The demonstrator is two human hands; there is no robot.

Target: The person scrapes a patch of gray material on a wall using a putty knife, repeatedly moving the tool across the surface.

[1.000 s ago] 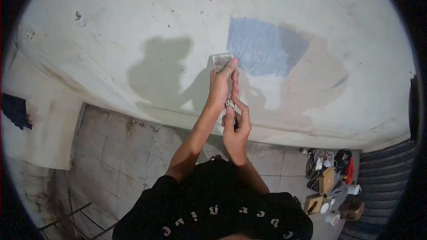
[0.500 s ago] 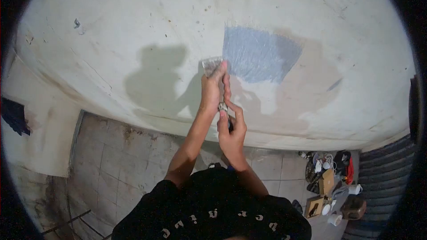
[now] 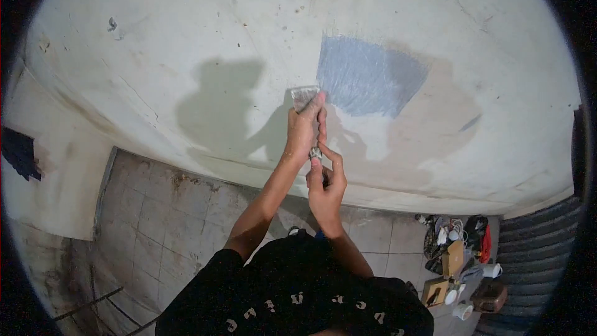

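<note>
In the head view my left hand (image 3: 303, 127) is closed around a scraper (image 3: 304, 96) with a wide, flat, worn blade. The blade points up against the pale wall (image 3: 267, 43), just left of the lower left corner of a blue-grey patch (image 3: 370, 78). My left fingers point up along the blade's right side. Just below, my right hand (image 3: 326, 193) is curled around a dark handle (image 3: 325, 177) with a pale end (image 3: 316, 152), close under the left palm. Most of this handle is hidden by my fingers, and I cannot tell whether it belongs to the scraper.
A tiled floor (image 3: 149, 236) runs along the wall's foot. At the lower right lie cardboard boxes (image 3: 454, 258), white cups (image 3: 491, 270), a brown container (image 3: 489, 297) and a red cloth (image 3: 485, 246), beside a ribbed dark shutter (image 3: 535, 255). Dark bars (image 3: 93, 302) stand at the lower left.
The scraper and both hands have come slightly down relative to the blue-grey patch, and the blade has turned a little more level. The whole view has shifted slightly.
</note>
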